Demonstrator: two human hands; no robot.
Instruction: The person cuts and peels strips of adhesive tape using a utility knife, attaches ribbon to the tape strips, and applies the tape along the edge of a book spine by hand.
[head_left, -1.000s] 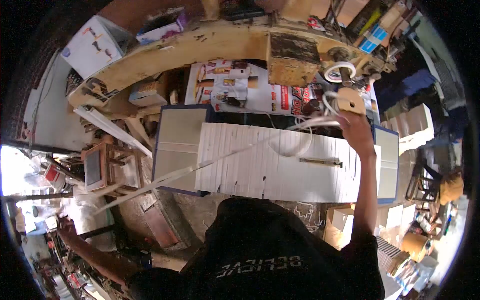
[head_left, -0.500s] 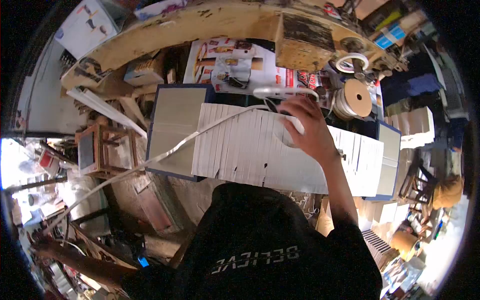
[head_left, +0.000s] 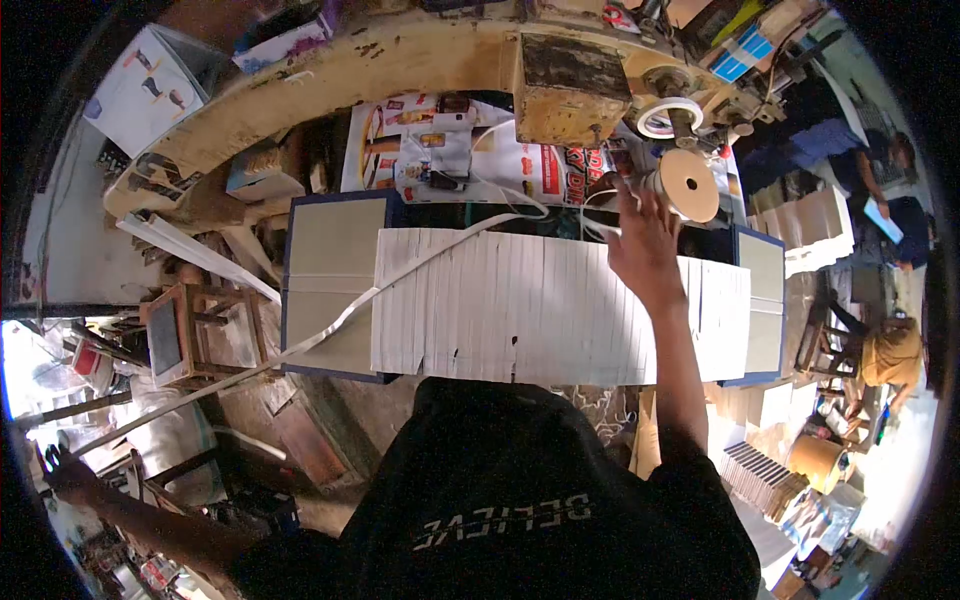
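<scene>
A white flat ribbon [head_left: 340, 322] runs from the far left, across a long block of white paper stacks [head_left: 480, 300] standing side by side, to loose loops near the spool. At the lower left edge, my left hand [head_left: 70, 478] is closed on the ribbon's end, small and dim in view. Over the block's far edge, my right hand [head_left: 645, 245] reaches with its fingers stretched out beside the ribbon spool [head_left: 688, 186]. A thin white loop lies beside those fingers. Its fingertips are partly dark, and whether they touch the spool cannot be made out.
Grey boards with blue edges [head_left: 330, 285] flank the block. Behind stands a curved, worn machine beam [head_left: 400, 60] with a box-shaped part [head_left: 572, 90]. A wooden stool [head_left: 200, 330] is at left. At right, a person in dark clothing [head_left: 895, 205] holds something light blue.
My right hand has moved right from the ribbon loop to the spool, and its fingers have spread. My left hand has shifted slightly up and left. The ribbon still stretches across the block.
</scene>
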